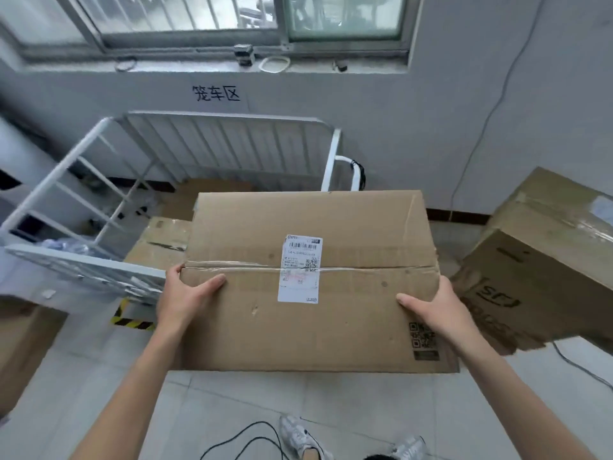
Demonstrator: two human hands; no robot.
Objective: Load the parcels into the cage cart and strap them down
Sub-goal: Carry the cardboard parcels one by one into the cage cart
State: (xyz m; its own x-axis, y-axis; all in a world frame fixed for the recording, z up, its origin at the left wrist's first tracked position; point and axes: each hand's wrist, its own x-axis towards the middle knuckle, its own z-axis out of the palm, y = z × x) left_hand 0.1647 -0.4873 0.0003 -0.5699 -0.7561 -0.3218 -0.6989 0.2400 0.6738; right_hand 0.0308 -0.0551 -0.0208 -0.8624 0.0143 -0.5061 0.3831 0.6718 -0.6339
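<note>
Left grip point(187, 293), right grip point(431, 305) clasp parcel point(335, 330) sides.

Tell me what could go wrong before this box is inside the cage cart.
The black cable lies by the shoes; a step might catch it. The left hand and right hand hold the box only at its sides, so it may slip. It may bump the cage cart.
</note>
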